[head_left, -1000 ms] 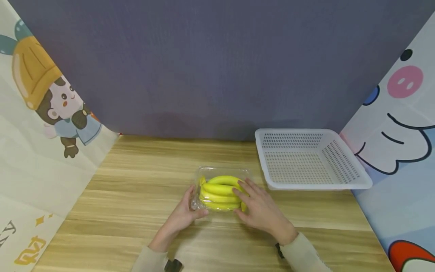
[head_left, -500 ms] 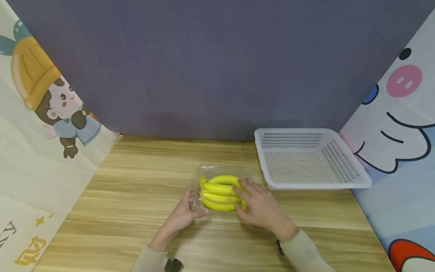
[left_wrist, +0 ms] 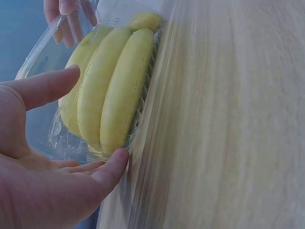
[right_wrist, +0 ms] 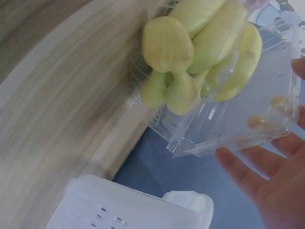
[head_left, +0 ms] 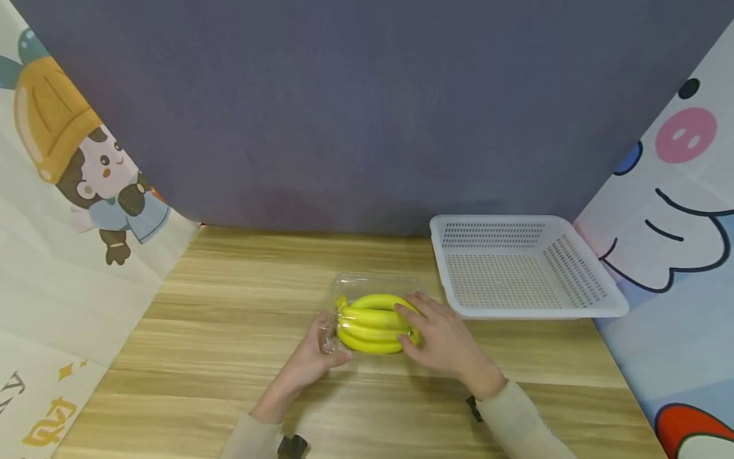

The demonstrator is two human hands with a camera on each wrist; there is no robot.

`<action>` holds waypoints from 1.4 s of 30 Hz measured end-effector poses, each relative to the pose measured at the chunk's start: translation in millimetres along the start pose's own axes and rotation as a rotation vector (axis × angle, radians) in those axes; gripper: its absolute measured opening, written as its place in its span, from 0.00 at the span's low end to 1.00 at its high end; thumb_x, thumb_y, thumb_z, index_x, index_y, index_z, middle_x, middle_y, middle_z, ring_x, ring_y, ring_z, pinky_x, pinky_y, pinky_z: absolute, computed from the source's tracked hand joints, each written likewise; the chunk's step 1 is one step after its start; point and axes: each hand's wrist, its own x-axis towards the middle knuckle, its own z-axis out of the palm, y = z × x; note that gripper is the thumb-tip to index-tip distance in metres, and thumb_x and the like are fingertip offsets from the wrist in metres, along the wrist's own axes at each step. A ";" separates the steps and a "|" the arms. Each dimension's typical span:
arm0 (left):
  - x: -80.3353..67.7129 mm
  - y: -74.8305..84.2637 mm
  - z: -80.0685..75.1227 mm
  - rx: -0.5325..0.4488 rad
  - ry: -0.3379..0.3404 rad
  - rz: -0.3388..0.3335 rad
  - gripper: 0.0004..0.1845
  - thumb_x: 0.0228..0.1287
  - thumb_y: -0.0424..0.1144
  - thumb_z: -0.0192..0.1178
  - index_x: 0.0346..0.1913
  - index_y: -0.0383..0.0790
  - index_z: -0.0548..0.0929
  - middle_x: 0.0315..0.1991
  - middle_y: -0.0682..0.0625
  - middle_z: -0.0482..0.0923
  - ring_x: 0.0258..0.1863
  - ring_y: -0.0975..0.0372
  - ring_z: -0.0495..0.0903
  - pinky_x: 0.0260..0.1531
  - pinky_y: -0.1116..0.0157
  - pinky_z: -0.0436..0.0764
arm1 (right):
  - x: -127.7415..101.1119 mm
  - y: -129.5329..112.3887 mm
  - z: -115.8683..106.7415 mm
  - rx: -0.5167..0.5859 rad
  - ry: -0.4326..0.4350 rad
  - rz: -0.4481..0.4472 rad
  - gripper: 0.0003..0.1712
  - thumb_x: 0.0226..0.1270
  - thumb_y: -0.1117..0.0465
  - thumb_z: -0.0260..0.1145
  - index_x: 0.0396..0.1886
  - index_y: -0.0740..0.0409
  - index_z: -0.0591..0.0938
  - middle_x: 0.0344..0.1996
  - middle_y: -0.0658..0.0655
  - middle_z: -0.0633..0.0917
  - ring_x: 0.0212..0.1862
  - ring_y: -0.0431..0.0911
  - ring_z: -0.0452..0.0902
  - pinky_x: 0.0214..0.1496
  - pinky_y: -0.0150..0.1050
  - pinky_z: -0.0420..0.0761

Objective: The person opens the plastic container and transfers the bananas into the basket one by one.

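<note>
Centrally, just below mid-frame in the head view: one clear box point(head_left: 378, 279), on the table point(head_left: 229, 306), with yellow bananas point(head_left: 369, 320) inside. Item: my left hand point(head_left: 313, 354), at the box's left end, thumb and fingers wide apart, a fingertip touching the plastic at its lower corner. Item: my right hand point(head_left: 444, 335), at the box's right end, fingers spread and nearly straight, lying along the plastic; no curl round it shows. Item: one white basket point(head_left: 504, 280), slotted, right of centre, before the dark panel point(head_left: 344, 115). Item: two cartoon-printed walls point(head_left: 51, 299), left and right edges of the frame.
</note>
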 end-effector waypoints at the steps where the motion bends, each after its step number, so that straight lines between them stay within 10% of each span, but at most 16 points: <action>1: -0.3 0.2 0.2 -0.004 -0.005 0.003 0.56 0.55 0.33 0.74 0.80 0.36 0.47 0.78 0.32 0.54 0.76 0.39 0.55 0.74 0.38 0.51 | -0.1 0.0 -0.4 0.005 0.001 0.001 0.31 0.61 0.48 0.68 0.60 0.60 0.83 0.60 0.66 0.81 0.60 0.66 0.78 0.58 0.62 0.81; 22: -1.4 4.0 -0.3 0.000 -0.027 0.014 0.56 0.58 0.32 0.73 0.80 0.32 0.44 0.77 0.28 0.51 0.76 0.38 0.55 0.74 0.41 0.53 | 2.2 4.7 -7.9 0.081 0.126 0.047 0.37 0.79 0.37 0.49 0.56 0.65 0.84 0.57 0.65 0.84 0.58 0.61 0.80 0.58 0.57 0.82; 42: -1.7 3.9 -2.3 0.032 -0.012 -0.028 0.59 0.57 0.38 0.75 0.81 0.36 0.43 0.79 0.31 0.46 0.78 0.39 0.50 0.74 0.39 0.49 | 11.8 13.2 -13.4 0.162 0.178 0.075 0.25 0.67 0.51 0.70 0.55 0.66 0.84 0.55 0.65 0.85 0.58 0.59 0.80 0.56 0.55 0.84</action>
